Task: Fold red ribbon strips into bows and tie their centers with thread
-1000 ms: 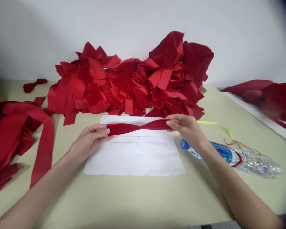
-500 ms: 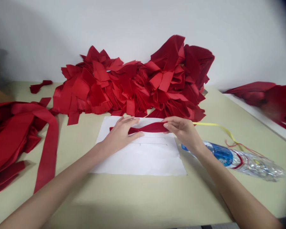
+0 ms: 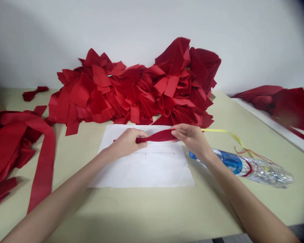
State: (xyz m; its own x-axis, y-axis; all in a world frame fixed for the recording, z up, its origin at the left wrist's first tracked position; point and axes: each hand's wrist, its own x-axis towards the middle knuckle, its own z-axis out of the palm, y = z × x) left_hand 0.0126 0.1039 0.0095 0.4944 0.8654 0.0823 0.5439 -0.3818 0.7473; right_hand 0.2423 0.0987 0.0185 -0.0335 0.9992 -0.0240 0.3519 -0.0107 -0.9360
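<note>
A red velvet ribbon strip (image 3: 159, 135), pinched narrow near its middle, stretches between my two hands above a white sheet of paper (image 3: 152, 172) with ruled marks. My left hand (image 3: 129, 141) is closed around the strip just left of its narrow middle, covering much of that half; a bit of its left end shows behind the knuckles. At the right end, my right hand (image 3: 190, 136) grips the strip between thumb and fingers.
Behind the paper lies a big heap of red ribbon pieces (image 3: 131, 91). Long red ribbons (image 3: 42, 162) spread at left, near a small red bow (image 3: 35, 93). A plastic bottle (image 3: 243, 167) wound with thread and a yellow ribbon (image 3: 233, 135) lie at right; more red fabric (image 3: 281, 101) sits beyond.
My left hand has let go of the strip's left end, slid right towards the narrow middle and closed there. My right hand keeps its hold on the right end.
</note>
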